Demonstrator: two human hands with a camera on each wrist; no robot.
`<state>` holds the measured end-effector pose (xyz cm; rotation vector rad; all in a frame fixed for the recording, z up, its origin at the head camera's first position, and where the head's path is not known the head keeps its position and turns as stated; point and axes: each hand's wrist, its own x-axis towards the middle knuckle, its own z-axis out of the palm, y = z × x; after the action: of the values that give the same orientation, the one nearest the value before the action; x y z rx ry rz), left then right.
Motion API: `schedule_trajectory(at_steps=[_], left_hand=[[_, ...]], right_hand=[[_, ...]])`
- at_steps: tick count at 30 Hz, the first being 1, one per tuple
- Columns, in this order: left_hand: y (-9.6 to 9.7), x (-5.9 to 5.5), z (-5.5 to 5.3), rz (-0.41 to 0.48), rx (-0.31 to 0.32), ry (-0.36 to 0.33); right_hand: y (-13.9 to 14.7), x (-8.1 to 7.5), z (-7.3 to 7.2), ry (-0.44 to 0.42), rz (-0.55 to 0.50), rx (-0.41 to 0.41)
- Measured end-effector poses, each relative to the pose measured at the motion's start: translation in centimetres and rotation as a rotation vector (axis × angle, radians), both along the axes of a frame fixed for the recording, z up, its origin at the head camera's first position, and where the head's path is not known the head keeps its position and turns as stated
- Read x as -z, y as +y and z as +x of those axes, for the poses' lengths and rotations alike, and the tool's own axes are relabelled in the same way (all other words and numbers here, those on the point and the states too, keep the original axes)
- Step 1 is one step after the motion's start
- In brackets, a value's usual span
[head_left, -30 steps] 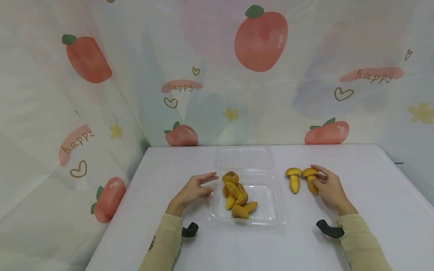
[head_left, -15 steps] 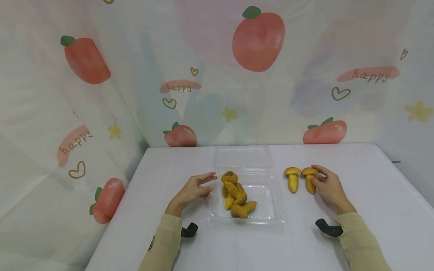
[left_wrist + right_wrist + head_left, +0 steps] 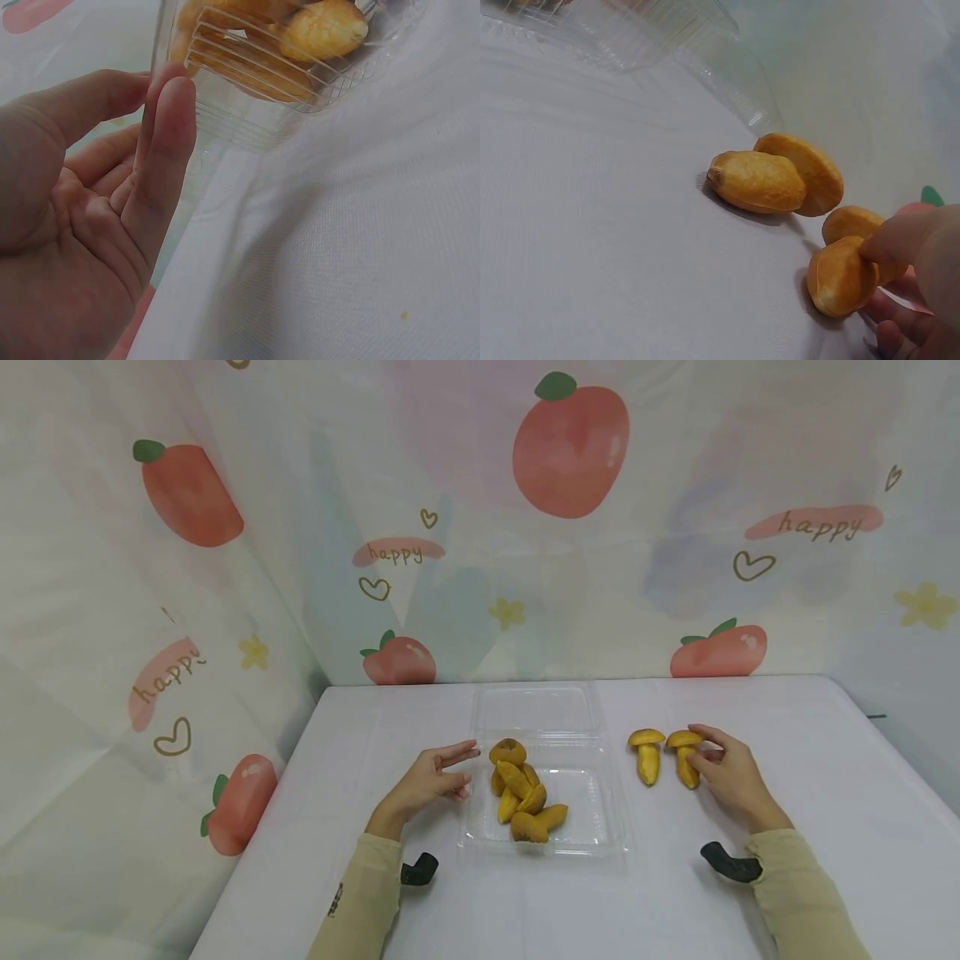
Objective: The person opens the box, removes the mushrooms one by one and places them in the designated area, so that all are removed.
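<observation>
The mushroom (image 3: 685, 760) lies on the table (image 3: 555, 910), right of the box, pinched by the right hand (image 3: 735, 781). A finger meets the cap and the thumb the stem, a narrow gap filled by the mushroom; the jutting cap probably gives them something to catch. A second mushroom (image 3: 647, 762) lies just left of it, stem likewise towards the person.

The clear box (image 3: 588, 789) has its lid (image 3: 536, 710) folded back behind, leaving the tray uncovered. Its pile (image 3: 521, 789) of mushrooms crowds the left part. At that side the left hand (image 3: 423, 781) is spread, grasping nothing, fingertips at the wall, perhaps to steady it; I cannot tell how hard they press.

White cloth covers the table. Behind and to the left hangs a backdrop (image 3: 480, 485) printed with red fruit, hearts and "happy".
</observation>
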<state>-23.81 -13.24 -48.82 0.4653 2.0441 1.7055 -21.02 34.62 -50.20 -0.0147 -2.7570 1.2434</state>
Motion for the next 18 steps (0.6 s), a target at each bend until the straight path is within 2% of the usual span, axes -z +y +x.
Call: schedule_trajectory(at_steps=[18], left_hand=[[-0.04, -0.08, 0.07, -0.003, 0.001, 0.006]], right_hand=[[-0.21, -0.45, 0.05, -0.027, -0.006, 0.038]])
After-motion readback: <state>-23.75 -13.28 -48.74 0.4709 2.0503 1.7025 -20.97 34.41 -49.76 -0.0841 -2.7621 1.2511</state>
